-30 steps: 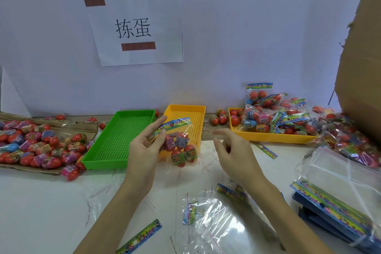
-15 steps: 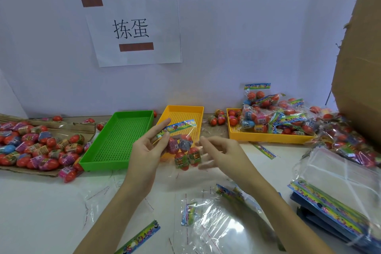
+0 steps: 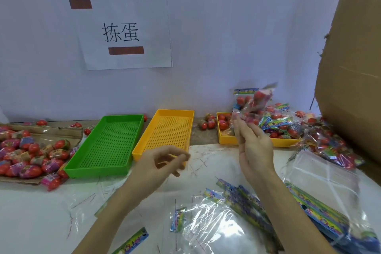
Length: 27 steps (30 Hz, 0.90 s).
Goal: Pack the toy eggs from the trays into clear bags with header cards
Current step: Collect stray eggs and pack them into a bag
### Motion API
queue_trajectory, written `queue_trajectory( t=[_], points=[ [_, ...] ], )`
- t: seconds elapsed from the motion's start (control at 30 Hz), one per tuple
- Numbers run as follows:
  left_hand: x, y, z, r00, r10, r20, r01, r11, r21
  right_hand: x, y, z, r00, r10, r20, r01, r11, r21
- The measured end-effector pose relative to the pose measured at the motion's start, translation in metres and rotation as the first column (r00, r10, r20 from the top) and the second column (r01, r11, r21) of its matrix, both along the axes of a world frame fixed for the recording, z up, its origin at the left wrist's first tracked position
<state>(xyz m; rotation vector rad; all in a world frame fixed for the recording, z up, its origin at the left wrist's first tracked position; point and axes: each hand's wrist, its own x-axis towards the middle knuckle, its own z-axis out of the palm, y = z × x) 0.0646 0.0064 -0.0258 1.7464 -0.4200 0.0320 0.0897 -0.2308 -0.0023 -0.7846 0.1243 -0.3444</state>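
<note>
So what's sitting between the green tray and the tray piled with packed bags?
An empty orange tray, then loose eggs on the table, in the head view.

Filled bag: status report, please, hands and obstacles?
Right hand fingertips on blurred filled bag above packed pile. Left hand loosely curled, empty. Nothing in way.

Bright even light, glare on cellophane, motion-blurred bag, wide-angle edge bowing

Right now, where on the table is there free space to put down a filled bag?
The green tray and the middle yellow tray hold nothing. Bare white table lies in front of the green tray, left of the left hand. Crowded: the right yellow tray under filled bags, and the loose eggs at the far left.
</note>
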Motion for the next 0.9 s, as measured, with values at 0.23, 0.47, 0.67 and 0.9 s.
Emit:
queue_trajectory(
  t=[0.23,0.47,0.67,0.9],
  points=[
    [-0.011,-0.009,-0.006,0.888,-0.46,0.005,0.4,0.778,0.485,-0.005,0.011,-0.004,0.983,0.143,-0.114,-0.164,0.966,-0.2],
    [-0.014,-0.022,-0.016,0.856,-0.513,0.07,0.345,0.666,0.661,-0.005,0.019,-0.009,0.957,0.127,-0.262,-0.228,0.887,-0.402],
    [-0.008,-0.018,-0.017,0.952,-0.258,0.164,0.153,0.866,0.475,-0.004,0.017,-0.01,0.946,0.143,-0.292,-0.275,0.832,-0.483],
    [0.007,0.0,-0.006,0.966,0.221,-0.134,-0.236,0.965,-0.11,-0.005,0.02,-0.004,0.896,0.416,-0.152,-0.428,0.726,-0.539]
  ],
)
